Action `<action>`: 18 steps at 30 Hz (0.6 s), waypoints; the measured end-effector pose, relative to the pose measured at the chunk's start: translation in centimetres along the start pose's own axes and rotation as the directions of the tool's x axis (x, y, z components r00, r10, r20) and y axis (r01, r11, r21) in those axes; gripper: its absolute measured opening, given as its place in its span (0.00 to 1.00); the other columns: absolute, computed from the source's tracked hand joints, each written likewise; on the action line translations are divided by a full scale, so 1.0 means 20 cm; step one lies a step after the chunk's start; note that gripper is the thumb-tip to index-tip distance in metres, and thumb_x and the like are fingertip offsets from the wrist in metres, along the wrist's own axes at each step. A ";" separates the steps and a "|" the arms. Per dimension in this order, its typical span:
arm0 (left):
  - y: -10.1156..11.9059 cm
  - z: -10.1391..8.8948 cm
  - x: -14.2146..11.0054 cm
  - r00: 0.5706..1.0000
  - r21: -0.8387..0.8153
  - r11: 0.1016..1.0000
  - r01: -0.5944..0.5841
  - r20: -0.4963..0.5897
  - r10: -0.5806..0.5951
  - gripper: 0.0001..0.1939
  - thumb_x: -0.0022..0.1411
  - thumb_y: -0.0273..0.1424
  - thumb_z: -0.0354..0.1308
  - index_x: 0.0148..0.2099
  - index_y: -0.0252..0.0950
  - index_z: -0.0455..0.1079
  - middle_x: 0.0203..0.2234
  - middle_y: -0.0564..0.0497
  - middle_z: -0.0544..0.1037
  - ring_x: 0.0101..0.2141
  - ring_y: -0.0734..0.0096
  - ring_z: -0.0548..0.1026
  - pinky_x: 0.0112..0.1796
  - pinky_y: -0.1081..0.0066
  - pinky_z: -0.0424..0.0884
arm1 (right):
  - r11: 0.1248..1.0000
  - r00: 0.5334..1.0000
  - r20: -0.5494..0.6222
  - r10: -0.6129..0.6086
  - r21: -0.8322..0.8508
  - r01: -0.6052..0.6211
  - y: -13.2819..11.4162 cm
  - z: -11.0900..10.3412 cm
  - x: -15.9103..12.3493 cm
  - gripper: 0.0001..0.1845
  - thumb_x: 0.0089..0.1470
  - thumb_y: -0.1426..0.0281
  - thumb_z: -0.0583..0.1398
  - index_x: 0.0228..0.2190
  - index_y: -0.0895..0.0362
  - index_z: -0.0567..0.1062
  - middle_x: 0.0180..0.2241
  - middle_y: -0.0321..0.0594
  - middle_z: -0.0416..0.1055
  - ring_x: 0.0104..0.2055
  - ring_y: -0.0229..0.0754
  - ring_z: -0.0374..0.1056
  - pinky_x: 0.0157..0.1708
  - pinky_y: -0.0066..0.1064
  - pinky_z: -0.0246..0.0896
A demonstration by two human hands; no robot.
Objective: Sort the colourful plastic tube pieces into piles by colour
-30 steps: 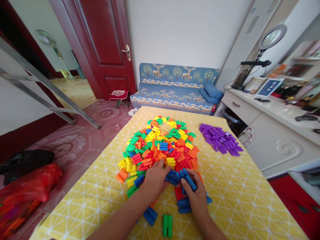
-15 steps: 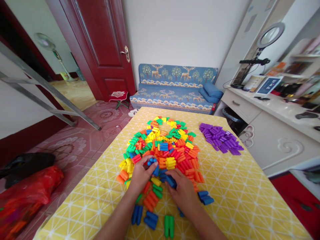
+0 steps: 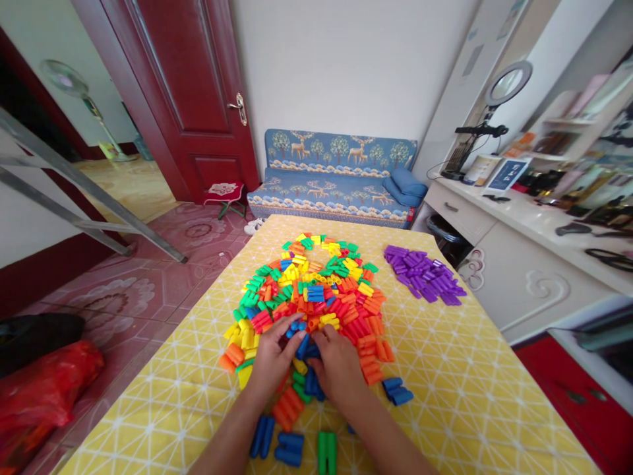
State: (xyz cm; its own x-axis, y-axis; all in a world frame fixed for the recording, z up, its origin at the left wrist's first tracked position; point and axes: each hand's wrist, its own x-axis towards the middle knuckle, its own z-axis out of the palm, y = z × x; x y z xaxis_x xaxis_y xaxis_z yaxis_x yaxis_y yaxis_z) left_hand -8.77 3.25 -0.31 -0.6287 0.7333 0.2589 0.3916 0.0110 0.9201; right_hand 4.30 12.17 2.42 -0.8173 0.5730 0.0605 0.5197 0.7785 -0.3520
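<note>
My left hand point(image 3: 271, 353) is closed round several blue plastic toy blocks point(image 3: 296, 326), whose rounded ends show between thumb and fingers. My right hand point(image 3: 340, 366) is beside it, thumb and fingertips closed at a blue block point(image 3: 311, 350) that they partly cover. Just under the right hand lies another blue block point(image 3: 312, 384). Both hands are over the near part of a pile of ribbed blocks point(image 3: 346, 307) in red, orange, yellow, green and blue. Nearer to me lie an orange block point(image 3: 287, 408), a green block point(image 3: 327, 452) and loose blue blocks point(image 3: 289, 449).
A separate heap of purple blocks point(image 3: 422, 274) lies at the table's right. The table wears a yellow patterned cloth point(image 3: 445, 409). Beyond it stands a blue sofa point(image 3: 341, 178). A white dresser point(image 3: 534, 264) is on the right, a red bag point(image 3: 49, 386) on the left.
My right hand has moved left and slightly up, close to the left hand. A blue block now shows below it. The left hand keeps its blue blocks. The view has shifted slightly.
</note>
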 end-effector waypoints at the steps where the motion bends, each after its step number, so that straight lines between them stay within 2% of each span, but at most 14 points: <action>1: 0.00 0.00 0.00 1.000 0.036 0.999 -0.026 0.003 0.026 0.18 0.60 0.37 0.58 0.51 0.38 0.74 0.45 0.45 0.78 0.46 0.60 0.75 0.49 0.60 0.71 | 1.000 1.000 0.007 0.006 -0.001 -0.006 0.00 0.01 0.01 0.14 0.50 0.70 0.62 0.42 0.54 0.73 0.42 0.43 0.71 0.41 0.47 0.68 0.38 0.35 0.60; 6: 0.02 0.01 -0.01 0.995 0.141 0.986 -0.090 -0.022 0.094 0.16 0.61 0.35 0.57 0.51 0.39 0.74 0.43 0.46 0.78 0.43 0.63 0.76 0.46 0.64 0.72 | 0.996 1.000 -0.003 -0.011 0.086 0.011 0.02 0.01 0.00 0.08 0.48 0.71 0.62 0.35 0.55 0.73 0.38 0.42 0.71 0.40 0.46 0.68 0.37 0.33 0.59; 9: 0.03 0.01 -0.01 0.993 0.145 0.984 -0.105 -0.046 0.112 0.16 0.61 0.34 0.57 0.50 0.39 0.74 0.42 0.46 0.78 0.42 0.64 0.76 0.44 0.66 0.73 | 0.948 0.998 -0.054 0.043 0.318 -0.024 0.05 0.04 0.00 0.06 0.49 0.72 0.61 0.32 0.54 0.70 0.31 0.37 0.71 0.35 0.43 0.68 0.35 0.32 0.59; 11: 0.03 0.01 -0.02 0.990 0.136 0.985 -0.106 -0.076 0.117 0.16 0.61 0.35 0.57 0.50 0.38 0.74 0.43 0.46 0.78 0.43 0.64 0.76 0.44 0.66 0.73 | 0.836 0.984 -0.118 0.137 0.546 -0.051 0.06 0.06 0.00 0.04 0.52 0.69 0.59 0.33 0.54 0.69 0.29 0.35 0.71 0.34 0.42 0.69 0.36 0.33 0.61; 13: 0.04 0.01 -0.03 0.986 0.136 0.983 -0.121 -0.098 0.135 0.16 0.61 0.35 0.57 0.51 0.38 0.74 0.44 0.46 0.77 0.44 0.64 0.76 0.45 0.66 0.73 | 0.623 0.961 -0.118 0.249 0.780 -0.065 0.04 0.08 0.00 0.09 0.54 0.63 0.59 0.36 0.54 0.69 0.33 0.37 0.72 0.36 0.43 0.69 0.35 0.33 0.64; 14: 0.04 0.01 -0.04 0.984 0.141 0.981 -0.136 -0.099 0.151 0.16 0.61 0.35 0.57 0.51 0.38 0.73 0.45 0.46 0.77 0.45 0.64 0.75 0.46 0.66 0.72 | 0.473 0.954 -0.062 0.293 0.876 -0.089 0.03 0.09 -0.01 0.13 0.54 0.60 0.59 0.38 0.54 0.69 0.35 0.39 0.72 0.37 0.43 0.69 0.33 0.33 0.66; 15: 0.04 0.01 -0.04 0.981 0.147 0.977 -0.154 -0.092 0.169 0.17 0.61 0.35 0.57 0.51 0.38 0.73 0.45 0.45 0.77 0.46 0.64 0.75 0.47 0.65 0.72 | 0.304 0.948 0.026 0.316 0.944 -0.127 0.01 0.09 -0.01 0.17 0.53 0.57 0.59 0.40 0.54 0.69 0.38 0.40 0.72 0.38 0.44 0.70 0.30 0.32 0.67; 17: 0.03 0.02 -0.05 0.978 0.163 0.969 -0.184 -0.072 0.198 0.17 0.62 0.35 0.57 0.52 0.39 0.73 0.46 0.45 0.77 0.47 0.63 0.75 0.49 0.64 0.71 | -0.030 0.932 0.217 0.291 0.975 -0.218 -0.03 0.09 -0.03 0.23 0.51 0.51 0.60 0.43 0.53 0.70 0.42 0.40 0.72 0.39 0.43 0.70 0.27 0.31 0.68; 18: 0.03 0.02 -0.06 0.977 0.168 0.967 -0.189 -0.065 0.202 0.17 0.62 0.35 0.57 0.52 0.39 0.73 0.46 0.45 0.77 0.47 0.63 0.75 0.49 0.64 0.71 | -0.156 0.922 0.283 0.263 0.956 -0.248 -0.05 0.09 -0.04 0.26 0.50 0.49 0.60 0.44 0.52 0.71 0.42 0.40 0.72 0.39 0.43 0.70 0.26 0.31 0.69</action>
State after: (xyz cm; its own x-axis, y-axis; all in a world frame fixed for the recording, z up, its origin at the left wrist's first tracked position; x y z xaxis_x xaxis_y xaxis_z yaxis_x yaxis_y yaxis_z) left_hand -7.48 2.74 -0.14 -0.5788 0.6747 0.4580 0.6107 -0.0137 0.7918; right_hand 4.09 10.48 1.07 -0.6877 0.6607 -0.3008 -0.1160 -0.5090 -0.8529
